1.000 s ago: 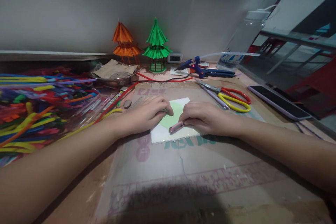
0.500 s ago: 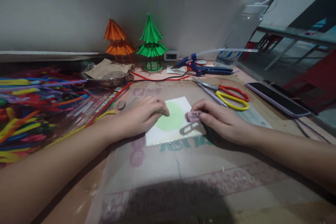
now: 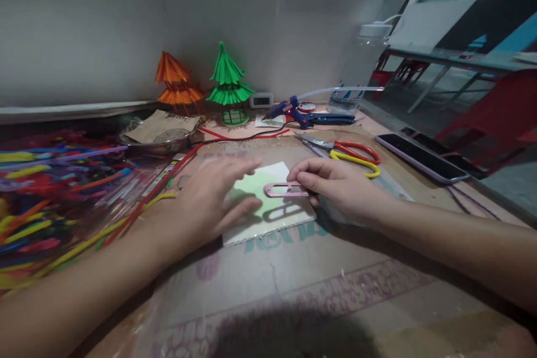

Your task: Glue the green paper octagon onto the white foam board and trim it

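Observation:
Between the thumb and fingers of my right hand (image 3: 331, 182) is a small flat pink tool with a long slot (image 3: 272, 190); its exact kind is not clear. It is held above a white card (image 3: 289, 218), over which its shadow falls. On the card is a light green round shape (image 3: 245, 185), partly covered by my left hand. My left hand (image 3: 213, 193) is at the card's left side, slightly blurred, thumb and fingers apart with nothing in them. Scissors (image 3: 356, 156) with red and yellow handles lie just beyond my right hand.
Colourful pipe cleaners (image 3: 50, 201) heap at the left. Behind stand an orange tree-shaped model (image 3: 174, 81), a green one (image 3: 230, 89), a glue gun (image 3: 291, 112) with its light on, and a water bottle (image 3: 354, 72). A phone (image 3: 419, 158) lies at the right.
My left hand has opened its fingers and shifted slightly left. In my right hand the pink tool has turned and now shows its slotted flat side. The camera view has shifted.

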Available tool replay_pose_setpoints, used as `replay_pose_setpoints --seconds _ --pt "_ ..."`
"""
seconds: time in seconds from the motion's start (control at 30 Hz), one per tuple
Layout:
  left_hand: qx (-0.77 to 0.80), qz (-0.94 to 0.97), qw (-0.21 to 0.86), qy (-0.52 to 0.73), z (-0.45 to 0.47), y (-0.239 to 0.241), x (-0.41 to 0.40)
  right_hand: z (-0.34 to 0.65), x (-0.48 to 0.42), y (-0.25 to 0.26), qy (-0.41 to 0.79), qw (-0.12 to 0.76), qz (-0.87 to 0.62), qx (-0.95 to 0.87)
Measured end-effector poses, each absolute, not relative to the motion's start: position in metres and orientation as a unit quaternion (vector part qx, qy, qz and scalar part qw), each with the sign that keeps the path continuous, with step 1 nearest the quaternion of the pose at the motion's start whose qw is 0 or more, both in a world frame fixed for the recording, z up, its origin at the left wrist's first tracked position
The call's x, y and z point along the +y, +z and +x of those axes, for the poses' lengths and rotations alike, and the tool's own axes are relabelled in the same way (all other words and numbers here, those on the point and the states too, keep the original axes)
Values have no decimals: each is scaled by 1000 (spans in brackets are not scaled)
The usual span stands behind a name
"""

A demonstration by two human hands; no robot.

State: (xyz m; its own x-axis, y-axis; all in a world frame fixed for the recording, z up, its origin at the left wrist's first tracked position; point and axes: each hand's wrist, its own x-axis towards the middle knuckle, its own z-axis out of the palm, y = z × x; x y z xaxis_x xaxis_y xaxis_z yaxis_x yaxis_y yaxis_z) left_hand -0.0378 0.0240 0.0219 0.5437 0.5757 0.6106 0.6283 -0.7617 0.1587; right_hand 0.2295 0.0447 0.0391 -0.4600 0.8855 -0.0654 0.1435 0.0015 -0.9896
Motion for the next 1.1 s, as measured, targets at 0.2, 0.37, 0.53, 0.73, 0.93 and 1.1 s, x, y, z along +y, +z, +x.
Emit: replay_pose_setpoints --seconds 0.2,0.37,0.53,0.73,0.93,1.1 --pt "-251 -918 49 -302 -31 25 5 223 36 43 759 252 -318 -510" --pt "-311 -878 65 -358 -32 24 8 221 38 33 768 339 -277 -468" --pt "-292 -876 123 -364 -28 18 11 208 23 29 743 321 -287 -512" --pt "-259 -901 192 -290 -25 22 10 203 22 30 721 328 -333 -511" --pt "-255 -898 205 -294 -24 21 11 205 23 30 704 327 -363 -515" --pt "-299 -881 150 -335 -29 16 20 206 22 30 694 336 -360 -525"
